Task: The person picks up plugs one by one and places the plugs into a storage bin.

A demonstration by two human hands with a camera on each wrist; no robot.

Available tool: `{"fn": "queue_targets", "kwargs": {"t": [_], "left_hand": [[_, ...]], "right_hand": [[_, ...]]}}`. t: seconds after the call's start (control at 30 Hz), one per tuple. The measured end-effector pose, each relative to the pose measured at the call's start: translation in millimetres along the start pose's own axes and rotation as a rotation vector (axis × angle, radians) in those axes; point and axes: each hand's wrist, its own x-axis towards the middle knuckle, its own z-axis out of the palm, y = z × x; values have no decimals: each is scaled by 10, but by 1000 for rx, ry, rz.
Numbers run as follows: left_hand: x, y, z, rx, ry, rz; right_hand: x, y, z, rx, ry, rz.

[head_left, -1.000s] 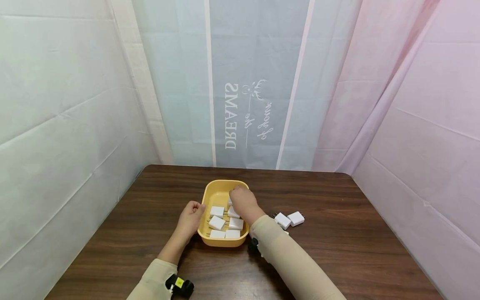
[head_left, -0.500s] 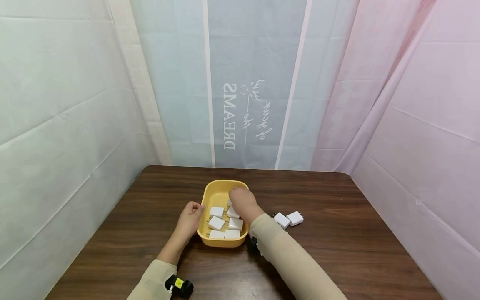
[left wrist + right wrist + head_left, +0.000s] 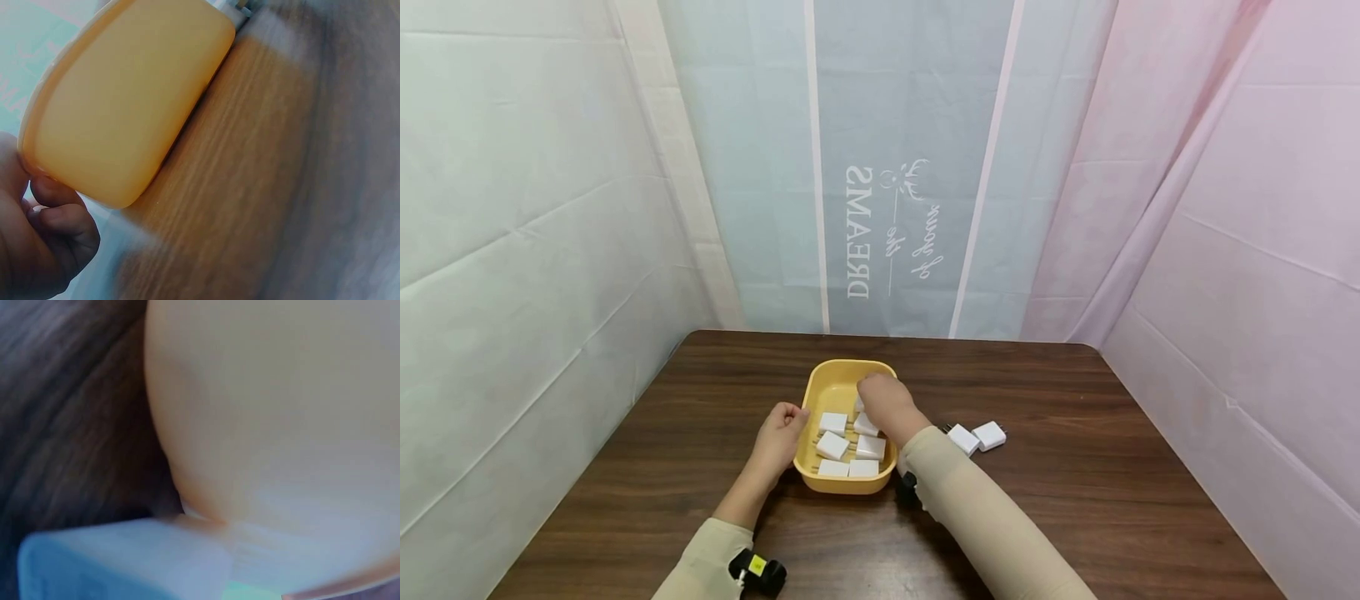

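1. White chargers (image 3: 833,423), six of them in two uneven columns toward the near end of a yellow tub (image 3: 847,486), metal prongs showing on several; the tub standing on a dark wood table (image 3: 685,467).
2. Inside the same tub, near the right wall and farther up, a seventh charger (image 3: 860,405), partly covered from above.
3. Directly over that charger, the right hand (image 3: 889,406), crossing the right rim, fingers bent downward with tips out of sight; impossible to tell whether clamped on the charger or merely touching.
4. At the left side of the tub, the left hand (image 3: 778,442), thumb and curled fingers pinching the rim, as seen from the left wrist.
5. To the right of the tub, close together on the table, two further chargers (image 3: 989,436), near the right sleeve (image 3: 992,521).
6. From the right wrist, low in view beside the tub's outer wall, a pale, blurred block (image 3: 125,562).
7. Strapped at the left cuff, a black device (image 3: 767,577) with a yellow label.
8. Beyond the table, a grey-blue curtain (image 3: 910,67) with sideways white lettering, including "DREAMS," between pale cloth walls (image 3: 512,250).
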Motion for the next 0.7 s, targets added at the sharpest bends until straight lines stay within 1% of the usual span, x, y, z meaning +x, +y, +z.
{"fn": "queue_targets", "kwargs": {"t": [0.3,0.53,0.7], "left_hand": [[-17,7,5,6,-3,-16],[-26,15,5,5,-1,-25],[-18,11,9,-2,0,-14]], "right_hand": [[-67,23,-43,9,44,-26],[-155,28,-148,52,78,-24],[-247,64,-204,75,131,-22]]}}
